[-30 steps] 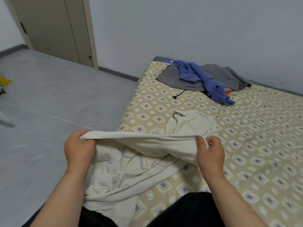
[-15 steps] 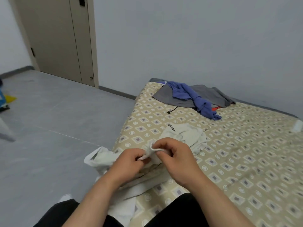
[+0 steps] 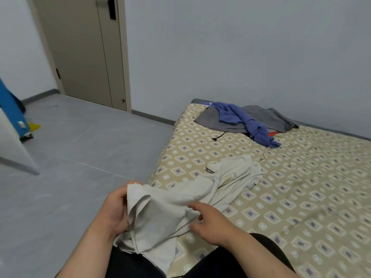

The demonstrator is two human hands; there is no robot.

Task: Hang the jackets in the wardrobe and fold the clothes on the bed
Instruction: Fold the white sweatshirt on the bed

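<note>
Two hands work on one cream garment (image 3: 200,195), soft knit cloth with many folds, which lies half on the bed (image 3: 301,187) and half over my lap. My left hand (image 3: 115,209) makes a closed grip on the bunched end of it. My right hand (image 3: 210,223) is open, fingers spread, resting on the cloth just beside the left grip. Far beyond the right hand, near the wall, a grey garment (image 3: 230,122) lies flat with a crumpled blue garment (image 3: 251,125) across it, and a small orange piece (image 3: 272,134) shows under them. The bed cover is beige with a diamond pattern. Beyond the left grip are the grey tiled floor (image 3: 70,157) and a beige door (image 3: 84,51).
</note>
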